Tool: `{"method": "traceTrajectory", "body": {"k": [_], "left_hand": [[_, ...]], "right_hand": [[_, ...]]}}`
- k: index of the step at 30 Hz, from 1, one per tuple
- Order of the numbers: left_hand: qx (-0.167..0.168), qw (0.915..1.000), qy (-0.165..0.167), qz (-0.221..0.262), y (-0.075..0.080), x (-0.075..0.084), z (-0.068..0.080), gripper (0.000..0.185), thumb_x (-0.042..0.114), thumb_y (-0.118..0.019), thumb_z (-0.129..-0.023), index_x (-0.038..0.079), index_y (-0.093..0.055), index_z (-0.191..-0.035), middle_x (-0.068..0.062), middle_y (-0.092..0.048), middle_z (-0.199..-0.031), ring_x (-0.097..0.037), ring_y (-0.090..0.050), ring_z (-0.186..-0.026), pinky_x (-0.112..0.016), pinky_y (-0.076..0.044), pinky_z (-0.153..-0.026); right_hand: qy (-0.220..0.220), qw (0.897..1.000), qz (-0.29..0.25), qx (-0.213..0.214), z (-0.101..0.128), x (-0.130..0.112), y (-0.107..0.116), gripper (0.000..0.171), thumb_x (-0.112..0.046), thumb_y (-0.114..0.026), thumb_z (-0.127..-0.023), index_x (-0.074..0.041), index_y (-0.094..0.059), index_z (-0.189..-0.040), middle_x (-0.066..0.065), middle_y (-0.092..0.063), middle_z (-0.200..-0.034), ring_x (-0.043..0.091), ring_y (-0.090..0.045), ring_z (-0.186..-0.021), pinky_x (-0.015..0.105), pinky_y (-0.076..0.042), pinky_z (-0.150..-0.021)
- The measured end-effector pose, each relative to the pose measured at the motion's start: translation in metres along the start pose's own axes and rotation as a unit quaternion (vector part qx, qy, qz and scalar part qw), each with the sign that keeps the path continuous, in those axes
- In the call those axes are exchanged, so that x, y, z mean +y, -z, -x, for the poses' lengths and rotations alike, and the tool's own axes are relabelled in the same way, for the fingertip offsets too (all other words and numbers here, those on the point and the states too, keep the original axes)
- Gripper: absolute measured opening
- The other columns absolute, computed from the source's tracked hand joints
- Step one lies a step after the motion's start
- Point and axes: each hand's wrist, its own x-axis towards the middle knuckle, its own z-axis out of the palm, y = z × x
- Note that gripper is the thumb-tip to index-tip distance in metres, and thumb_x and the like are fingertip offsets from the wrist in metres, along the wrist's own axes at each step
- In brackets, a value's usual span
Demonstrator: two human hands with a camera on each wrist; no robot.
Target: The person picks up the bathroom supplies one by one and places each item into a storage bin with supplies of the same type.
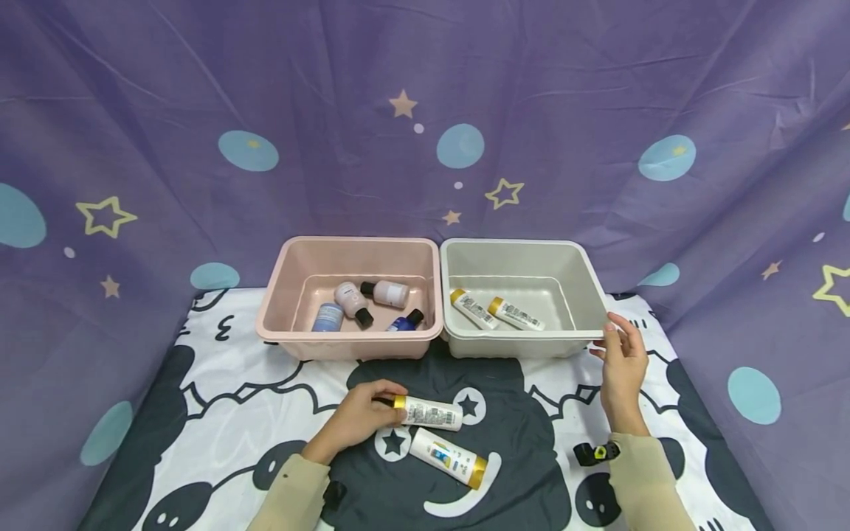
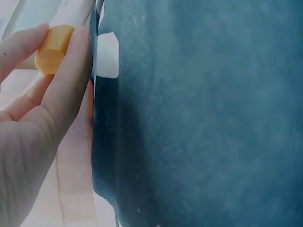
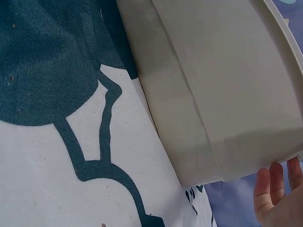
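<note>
Left hand [image 1: 361, 420] pinching gold-capped tube [image 1: 428, 413] in front of pink bin [image 1: 352, 346], right hand [image 1: 622, 365] fingers relaxed, touching grey bin [image 1: 518, 344] corner.

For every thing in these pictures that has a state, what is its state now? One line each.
Left hand: grips the gold cap end of a white tube lying on the cloth.
Right hand: fingers on the near right corner of the grey bin.
Second white tube: lies flat, untouched.
Grey bin: holds two tubes lying flat.
Pink bin: holds four small bottles, lying or tilted.
</note>
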Motion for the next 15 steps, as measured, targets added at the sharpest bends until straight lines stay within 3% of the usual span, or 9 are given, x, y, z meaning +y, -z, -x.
{"method": "traceTrajectory", "body": {"k": [8, 15], "left_hand": [[0.005, 0.9937, 0.012, 0.111, 0.001, 0.008, 0.002, 0.041, 0.01, -0.079, -0.087, -0.007, -0.065, -0.121, -0.016, -0.066, -0.107, -0.026, -0.071, -0.085, -0.034, -0.061, -0.073], [-0.001, 0.9845, 0.018, 0.175, 0.002, 0.026, 0.003, 0.049, 0.008, -0.079, -0.088, -0.013, -0.057, -0.126, -0.021, -0.063, -0.114, -0.031, -0.07, -0.094, -0.04, -0.06, -0.079]], "right_hand": [[-0.001, 1.0, -0.005, 0.001, 0.0, 0.001, 0.0, 0.029, -0.018, -0.065, -0.1, -0.006, -0.067, -0.127, 0.011, -0.064, -0.1, 0.017, -0.063, -0.077, 0.022, -0.056, -0.065], [0.001, 1.0, -0.012, 0.0, 0.0, 0.001, 0.0, 0.029, -0.015, -0.064, -0.1, -0.006, -0.066, -0.127, 0.011, -0.065, -0.1, 0.019, -0.063, -0.078, 0.023, -0.057, -0.064]]}}
